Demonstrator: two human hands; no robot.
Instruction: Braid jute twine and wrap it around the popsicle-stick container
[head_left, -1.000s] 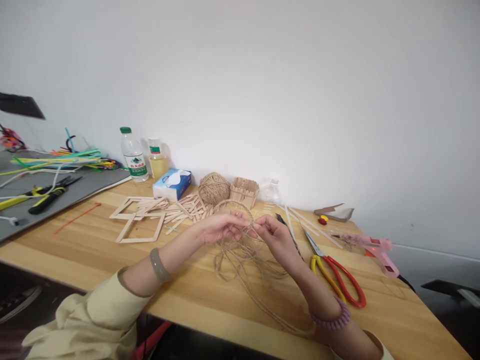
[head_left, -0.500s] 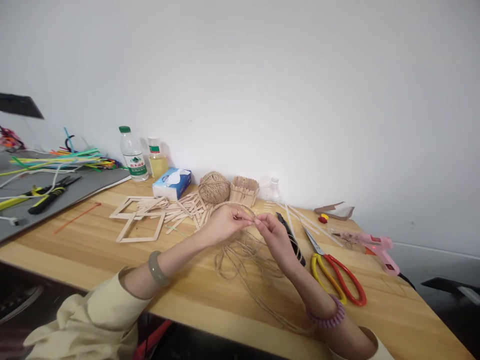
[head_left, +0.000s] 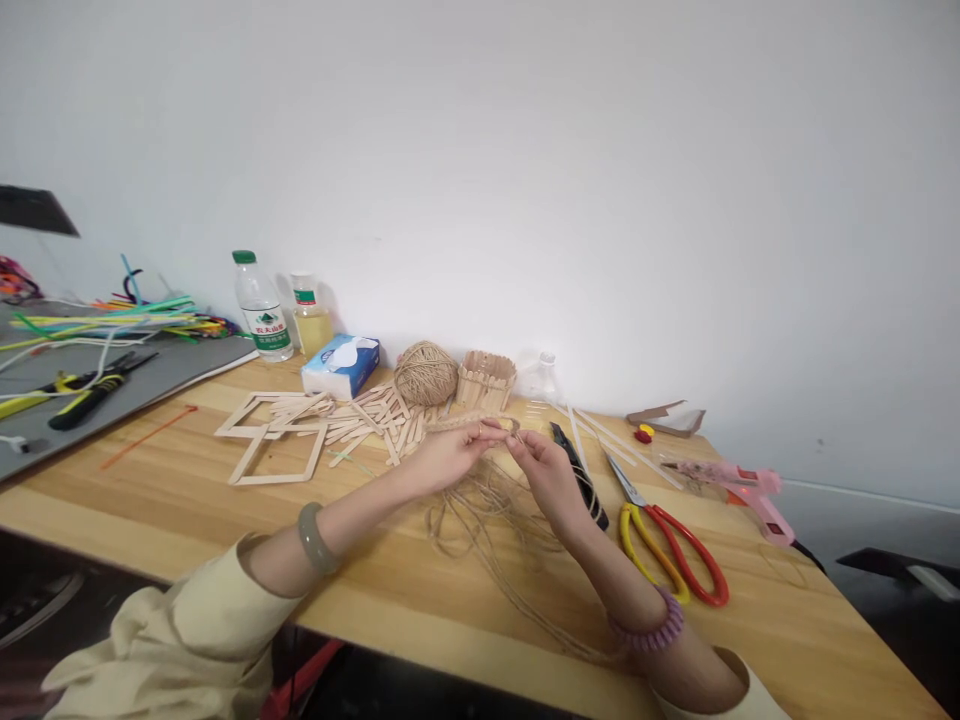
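Note:
My left hand (head_left: 457, 452) and my right hand (head_left: 546, 470) meet above the middle of the table, fingertips pinched together. Between them they hold a braided length of jute twine (head_left: 457, 422), which runs left behind my left fingers. Loose strands of twine (head_left: 487, 535) hang and curl on the wood below, and one loop trails toward my right forearm. Behind my hands rests a ball of twine (head_left: 425, 374). Beside the ball stands a small basket of craft sticks (head_left: 486, 379). The exact grip on each strand is partly hidden by my fingers.
Scissors (head_left: 667, 550), a black cutter (head_left: 574, 465) and a pink glue gun (head_left: 742, 490) lie to the right. To the left are craft sticks (head_left: 375, 420), stick frames (head_left: 277, 478), a tissue pack (head_left: 341, 366), bottles (head_left: 264, 318) and pliers (head_left: 90, 400).
The braid now lies lower and flatter behind my left fingers, where it arched before. Both hands keep their pinch at nearly the same spot. The whole view has shifted slightly.

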